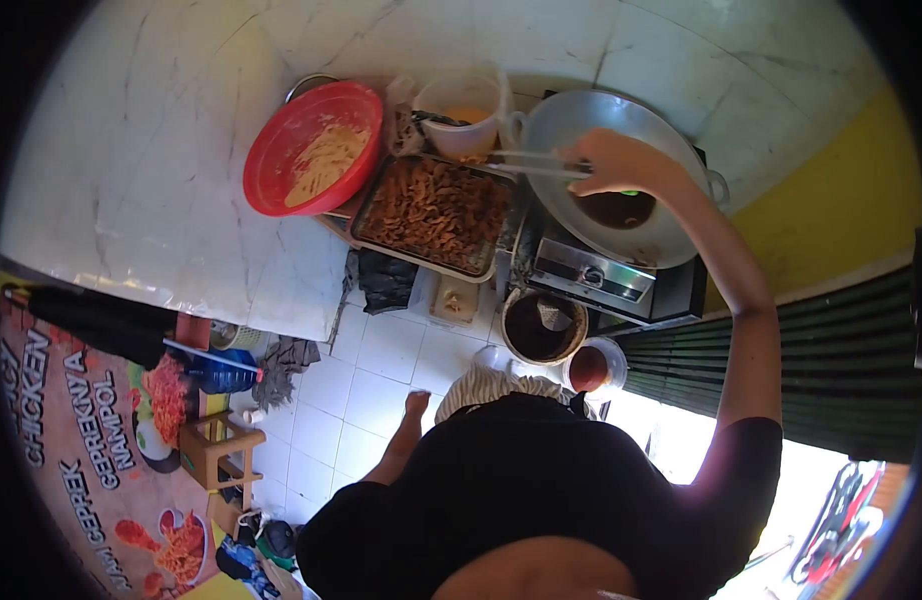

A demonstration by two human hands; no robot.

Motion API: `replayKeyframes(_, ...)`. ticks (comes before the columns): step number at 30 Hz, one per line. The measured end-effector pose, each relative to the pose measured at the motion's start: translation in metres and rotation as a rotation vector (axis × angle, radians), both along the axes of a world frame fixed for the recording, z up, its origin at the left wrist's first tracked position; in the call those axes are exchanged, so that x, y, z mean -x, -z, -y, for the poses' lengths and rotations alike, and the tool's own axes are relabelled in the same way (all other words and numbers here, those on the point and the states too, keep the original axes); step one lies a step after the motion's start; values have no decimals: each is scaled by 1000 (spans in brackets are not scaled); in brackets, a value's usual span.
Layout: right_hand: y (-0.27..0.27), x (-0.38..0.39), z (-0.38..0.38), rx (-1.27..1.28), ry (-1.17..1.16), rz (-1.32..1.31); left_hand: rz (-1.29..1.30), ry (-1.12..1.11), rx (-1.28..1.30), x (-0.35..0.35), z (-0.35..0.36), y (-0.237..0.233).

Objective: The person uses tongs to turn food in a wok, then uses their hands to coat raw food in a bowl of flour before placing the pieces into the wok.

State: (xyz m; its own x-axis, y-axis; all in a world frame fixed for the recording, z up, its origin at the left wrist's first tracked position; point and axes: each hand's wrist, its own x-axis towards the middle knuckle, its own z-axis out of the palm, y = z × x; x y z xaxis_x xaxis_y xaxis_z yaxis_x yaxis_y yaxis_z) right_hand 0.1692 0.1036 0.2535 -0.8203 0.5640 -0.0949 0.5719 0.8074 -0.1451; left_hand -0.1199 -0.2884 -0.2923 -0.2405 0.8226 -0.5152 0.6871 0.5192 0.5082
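Note:
Metal tongs (531,164) are held in my right hand (616,162), over a large metal wok (581,112) on a gas stove (593,270). Dark liquid lies in the bottom of the wok. The tips of the tongs reach left to the upper right edge of a tray of brown fried pieces (436,213), and something small and brown shows at them. Low beside my body hangs my left hand (417,402), away from the counter, small in view; its fingers are not clear.
Left of the tray is a red bowl (266,160) with pale batter. Behind the tray stands a translucent tub (463,98). Below the stove are a dark-filled pot (543,328) and a container of red stuff (589,368). A wooden stool (221,452) stands at lower left.

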Motion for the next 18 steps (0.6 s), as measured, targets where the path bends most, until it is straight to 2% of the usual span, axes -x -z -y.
replayKeyframes(1, 19, 19, -13, -38, -131, -60, 73, -22, 98, -1, 22, -11)
replayKeyframes(2, 32, 43, -22, 23, -179, -2, 134, -180, 106, 1, 47, 3)
replayKeyframes(3, 43, 68, -30, 82, -224, 57, 169, -421, 201, -5, 56, -21)
replayKeyframes(5, 73, 111, -44, 64, -333, 108, 187, -579, 245, -10, 74, -31)
replayKeyframes(7, 92, 148, -45, 114, -293, 169, 263, -662, 135, -9, 97, -3)
replayKeyframes(10, 86, 180, -27, 172, -297, 305, 396, -726, 120, -19, 97, 3)
replayKeyframes(11, 90, 185, -27, 174, -297, 306, 339, -734, 137, -29, 85, -13)
replayKeyframes(13, 101, 189, -32, 95, -311, 282, 310, -674, 75, -35, 74, 14)
replayKeyframes(15, 100, 177, -40, 68, -298, 242, 280, -678, -30, -40, 50, 19)
replayKeyframes(17, 91, 152, -46, 33, -273, 201, 378, -697, -21, -38, 18, -23)
replayKeyframes(18, 80, 132, -47, 81, -255, 117, 389, -674, -106, -38, 6, -41)
